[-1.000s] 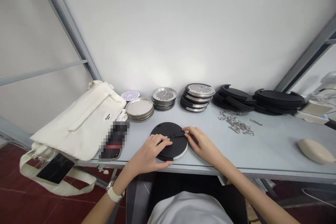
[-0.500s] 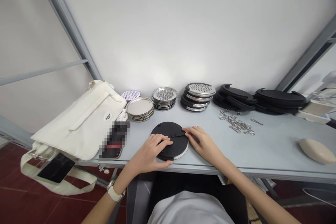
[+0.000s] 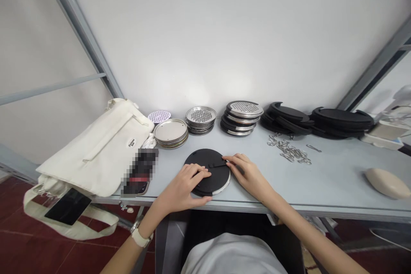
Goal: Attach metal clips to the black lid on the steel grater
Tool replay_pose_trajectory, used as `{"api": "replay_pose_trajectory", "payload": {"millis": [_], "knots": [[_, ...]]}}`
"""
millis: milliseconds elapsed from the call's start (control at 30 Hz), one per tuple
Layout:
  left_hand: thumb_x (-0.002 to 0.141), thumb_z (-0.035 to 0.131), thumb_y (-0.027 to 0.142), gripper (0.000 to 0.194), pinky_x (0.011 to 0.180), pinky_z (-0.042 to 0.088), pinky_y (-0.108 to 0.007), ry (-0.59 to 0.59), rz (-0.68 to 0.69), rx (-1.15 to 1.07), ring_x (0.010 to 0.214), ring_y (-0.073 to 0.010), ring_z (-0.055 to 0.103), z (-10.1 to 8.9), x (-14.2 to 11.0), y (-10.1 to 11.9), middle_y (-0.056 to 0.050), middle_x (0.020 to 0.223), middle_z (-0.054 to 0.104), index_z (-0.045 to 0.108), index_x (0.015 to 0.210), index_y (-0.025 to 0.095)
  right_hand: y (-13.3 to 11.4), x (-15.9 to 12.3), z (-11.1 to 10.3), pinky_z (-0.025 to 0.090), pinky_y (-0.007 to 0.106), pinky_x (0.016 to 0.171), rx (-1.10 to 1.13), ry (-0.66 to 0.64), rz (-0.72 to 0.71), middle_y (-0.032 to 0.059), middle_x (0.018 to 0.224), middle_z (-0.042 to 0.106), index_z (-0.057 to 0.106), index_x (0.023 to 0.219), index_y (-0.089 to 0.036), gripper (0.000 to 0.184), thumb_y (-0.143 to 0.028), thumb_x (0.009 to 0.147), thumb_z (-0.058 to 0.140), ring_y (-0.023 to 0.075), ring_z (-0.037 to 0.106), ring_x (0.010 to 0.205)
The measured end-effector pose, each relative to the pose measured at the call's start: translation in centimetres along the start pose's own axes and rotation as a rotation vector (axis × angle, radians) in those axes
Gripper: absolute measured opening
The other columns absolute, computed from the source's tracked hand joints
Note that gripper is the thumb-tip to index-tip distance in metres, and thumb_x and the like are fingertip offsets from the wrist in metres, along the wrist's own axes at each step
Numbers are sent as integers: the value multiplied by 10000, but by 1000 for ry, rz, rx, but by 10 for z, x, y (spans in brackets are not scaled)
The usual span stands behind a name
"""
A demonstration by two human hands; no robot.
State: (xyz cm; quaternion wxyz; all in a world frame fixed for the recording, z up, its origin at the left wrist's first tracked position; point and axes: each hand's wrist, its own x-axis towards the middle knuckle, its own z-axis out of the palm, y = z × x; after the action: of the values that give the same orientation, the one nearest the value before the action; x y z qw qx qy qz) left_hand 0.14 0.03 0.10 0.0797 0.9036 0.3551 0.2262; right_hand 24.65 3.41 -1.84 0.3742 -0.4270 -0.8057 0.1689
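Note:
A round black plastic disc (image 3: 203,156) lies near the table's front edge, with a silvery metal rim showing at its lower right. My left hand (image 3: 188,186) holds it from the left, fingers curled on top and thumb along the near edge. At the right edge, my right hand (image 3: 242,171) pinches the end of a narrow black strap (image 3: 217,164) that runs across the top. A tiny shiny bit shows at those fingertips, too small to make out. To the right lies a loose pile of metal clips (image 3: 292,152).
Along the wall stand plain metal discs (image 3: 170,129), perforated grater discs (image 3: 201,115), black-and-metal discs (image 3: 244,109) and black round holders (image 3: 342,116). A white bag (image 3: 99,154) and a phone (image 3: 139,173) lie left; a beige oval object (image 3: 387,183) sits right.
The view shifts very slightly. Both hands keep their hold, and the disc and strap stay in place.

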Motion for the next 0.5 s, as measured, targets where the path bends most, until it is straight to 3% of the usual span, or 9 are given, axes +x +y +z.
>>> {"api": "replay_pose_trajectory", "payload": {"millis": [500], "knots": [[790, 663, 349, 499, 980, 393, -395, -12, -10, -12, 1134, -246, 479, 0, -1, 0, -91, 1196, 509, 493, 1239, 214, 5, -1, 3, 491, 378, 856, 92, 23, 11, 65, 1020, 590, 487, 1233, -253, 317, -179, 942, 386, 205, 591, 946]]}}
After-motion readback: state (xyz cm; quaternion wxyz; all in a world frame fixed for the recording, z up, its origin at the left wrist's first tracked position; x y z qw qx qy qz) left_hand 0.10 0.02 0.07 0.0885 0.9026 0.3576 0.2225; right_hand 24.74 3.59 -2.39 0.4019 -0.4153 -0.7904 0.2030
